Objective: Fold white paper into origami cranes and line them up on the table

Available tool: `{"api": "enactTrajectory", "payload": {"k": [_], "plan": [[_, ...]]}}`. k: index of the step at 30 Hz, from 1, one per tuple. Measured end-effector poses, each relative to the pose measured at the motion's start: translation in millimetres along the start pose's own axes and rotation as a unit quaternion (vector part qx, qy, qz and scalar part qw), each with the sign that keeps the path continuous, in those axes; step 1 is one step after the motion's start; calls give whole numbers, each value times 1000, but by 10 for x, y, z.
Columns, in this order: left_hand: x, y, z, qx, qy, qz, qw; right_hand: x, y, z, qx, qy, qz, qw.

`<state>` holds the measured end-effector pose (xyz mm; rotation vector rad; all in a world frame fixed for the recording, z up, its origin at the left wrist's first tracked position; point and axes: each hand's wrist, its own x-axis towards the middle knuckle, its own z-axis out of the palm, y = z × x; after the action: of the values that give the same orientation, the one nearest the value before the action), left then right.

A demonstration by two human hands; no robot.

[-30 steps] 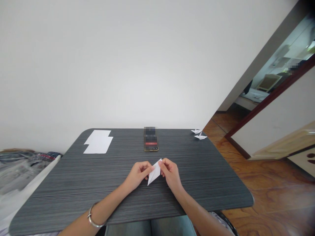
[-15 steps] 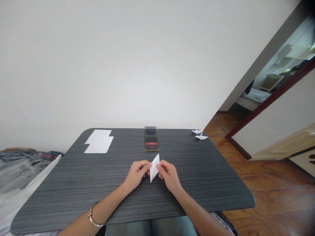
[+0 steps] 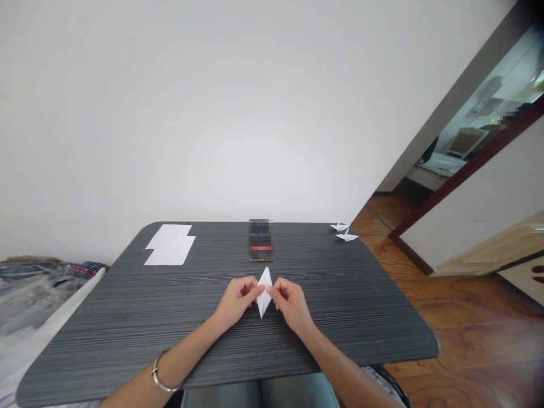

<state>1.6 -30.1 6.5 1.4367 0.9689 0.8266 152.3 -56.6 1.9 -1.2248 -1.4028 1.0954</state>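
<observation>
A small white folded paper (image 3: 264, 303), shaped like a narrow diamond with a crease down its middle, is held up over the dark table between both hands. My left hand (image 3: 238, 297) pinches its left side, thumb on the face towards me. On the opposite side my right hand (image 3: 291, 299) grips it the same way, its thumb near the middle crease. Fingers behind the paper are partly hidden. Just beyond it lies a phone (image 3: 260, 241), its screen partly blurred.
Two white sheets (image 3: 170, 249) overlap at the table's back left. Two folded paper cranes (image 3: 347, 236) sit by the back right corner of the dark table (image 3: 170, 306). A white wall (image 3: 255, 113) rises behind. Cloth items (image 3: 38, 294) lie at the left.
The folded paper has turned a little more upright and shifted slightly left. My left thumb has moved inward onto its face, and both thumbs are now close together.
</observation>
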Motion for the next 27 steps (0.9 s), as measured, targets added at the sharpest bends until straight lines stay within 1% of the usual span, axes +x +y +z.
{"api": "enactTrajectory", "payload": {"k": [9, 13, 16, 20, 23, 27], "plan": [[-3, 18, -3, 21, 30, 33, 999, -18, -13, -4, 12, -10, -6, 1000], [-19, 47, -3, 33, 22, 24, 999, -25, -23, -9, 0, -15, -10, 1000], [-17, 49, -10, 35, 27, 24, 999, -26, -23, -5, 0, -18, -12, 1000], [4, 29, -19, 3, 38, 19, 999, -21, -11, -3, -2, -12, -12, 1000], [11, 12, -22, -27, 28, 12, 999, -18, -8, -6, -10, -6, -7, 1000], [8, -7, -28, -13, 21, 8, 1000, -19, -15, -4, -11, -3, -6, 1000]]}}
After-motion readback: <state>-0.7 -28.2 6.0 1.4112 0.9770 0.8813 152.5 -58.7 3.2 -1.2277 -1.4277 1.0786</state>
